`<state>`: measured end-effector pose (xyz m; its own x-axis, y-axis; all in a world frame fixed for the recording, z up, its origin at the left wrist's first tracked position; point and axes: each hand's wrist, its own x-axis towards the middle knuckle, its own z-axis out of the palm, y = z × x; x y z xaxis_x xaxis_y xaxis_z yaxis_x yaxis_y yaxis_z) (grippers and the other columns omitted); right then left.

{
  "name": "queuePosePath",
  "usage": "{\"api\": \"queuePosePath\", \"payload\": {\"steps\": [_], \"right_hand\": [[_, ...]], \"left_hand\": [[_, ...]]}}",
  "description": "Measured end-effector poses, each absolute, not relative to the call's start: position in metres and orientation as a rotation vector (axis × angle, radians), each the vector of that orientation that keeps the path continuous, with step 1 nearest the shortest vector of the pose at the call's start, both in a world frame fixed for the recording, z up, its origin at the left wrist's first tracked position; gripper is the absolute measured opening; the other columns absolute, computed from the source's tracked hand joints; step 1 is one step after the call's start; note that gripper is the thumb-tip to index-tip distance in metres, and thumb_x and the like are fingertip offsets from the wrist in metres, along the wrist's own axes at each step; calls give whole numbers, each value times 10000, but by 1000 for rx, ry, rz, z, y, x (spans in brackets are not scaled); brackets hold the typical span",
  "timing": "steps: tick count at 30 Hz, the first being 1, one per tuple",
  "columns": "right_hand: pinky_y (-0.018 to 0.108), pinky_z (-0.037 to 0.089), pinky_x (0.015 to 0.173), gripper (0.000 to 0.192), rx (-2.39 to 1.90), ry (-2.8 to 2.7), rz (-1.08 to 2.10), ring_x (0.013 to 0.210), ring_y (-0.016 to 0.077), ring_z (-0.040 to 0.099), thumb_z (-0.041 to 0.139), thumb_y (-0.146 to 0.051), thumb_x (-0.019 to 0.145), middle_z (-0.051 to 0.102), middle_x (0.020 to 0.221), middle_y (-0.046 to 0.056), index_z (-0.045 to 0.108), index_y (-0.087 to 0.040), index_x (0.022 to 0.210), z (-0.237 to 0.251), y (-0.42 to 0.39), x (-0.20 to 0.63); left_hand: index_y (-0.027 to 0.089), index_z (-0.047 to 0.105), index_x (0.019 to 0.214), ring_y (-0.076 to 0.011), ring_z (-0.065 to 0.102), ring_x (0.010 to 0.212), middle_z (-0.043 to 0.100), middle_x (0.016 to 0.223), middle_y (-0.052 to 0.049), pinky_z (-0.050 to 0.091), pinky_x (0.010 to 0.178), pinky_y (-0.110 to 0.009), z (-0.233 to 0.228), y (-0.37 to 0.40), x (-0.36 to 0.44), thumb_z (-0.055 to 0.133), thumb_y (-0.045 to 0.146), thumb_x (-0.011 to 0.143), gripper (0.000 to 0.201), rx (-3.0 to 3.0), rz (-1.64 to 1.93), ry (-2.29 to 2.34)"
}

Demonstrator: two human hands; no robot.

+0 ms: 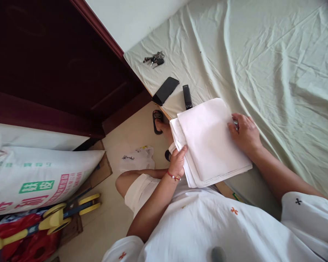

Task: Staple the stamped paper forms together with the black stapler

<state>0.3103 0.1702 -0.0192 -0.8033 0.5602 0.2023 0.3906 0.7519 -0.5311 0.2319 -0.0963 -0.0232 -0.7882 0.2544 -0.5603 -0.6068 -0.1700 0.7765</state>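
A stack of white paper sheets [214, 142] lies across my lap by the bed's edge, its left edges uneven. My left hand [178, 160] is closed on the stack's left edge, thumb on top. At the right edge, my right hand [246, 134] has its fingers curled, with a small greyish thing [235, 124] between thumb and fingers that I cannot make out. Just beyond the sheets lies a black stapler-like object [187, 96], and left of it a black phone [166, 89].
A bunch of keys [155, 59] lies on the pale green bed sheet [278, 69]. At left are a dark red door [57, 58], a large printed sack [43, 178] and a yellow-wheeled toy [57, 218]. A plastic bag [138, 158] lies on the floor.
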Motion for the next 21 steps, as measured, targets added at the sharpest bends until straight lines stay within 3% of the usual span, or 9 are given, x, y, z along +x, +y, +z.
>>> {"api": "queuePosePath", "payload": {"steps": [7, 16, 21], "right_hand": [[409, 512, 767, 411, -873, -2526, 990, 738, 230, 631, 581, -421, 914, 742, 942, 72, 635, -221, 1269, -19, 175, 308], [330, 467, 627, 292, -936, -2320, 1325, 644, 174, 562, 757, -396, 790, 708, 807, 25, 729, -248, 1040, 0, 168, 307], [295, 386, 541, 238, -916, -2272, 1530, 615, 155, 510, 757, -447, 813, 659, 746, 8, 726, -246, 936, 2, 169, 310]], "left_hand": [[169, 803, 950, -378, 680, 1268, 820, 1105, -117, 472, 1162, -495, -21, -95, 233, 999, 518, 499, 602, -407, 2018, 1518], [165, 812, 932, -369, 706, 1210, 828, 1036, -103, 485, 1139, -487, -21, -96, 233, 984, 567, 493, 620, -377, 2008, 1553], [186, 817, 933, -364, 710, 1206, 831, 1010, -83, 510, 1115, -475, -22, -95, 232, 974, 563, 518, 582, -375, 1992, 1575]]}}
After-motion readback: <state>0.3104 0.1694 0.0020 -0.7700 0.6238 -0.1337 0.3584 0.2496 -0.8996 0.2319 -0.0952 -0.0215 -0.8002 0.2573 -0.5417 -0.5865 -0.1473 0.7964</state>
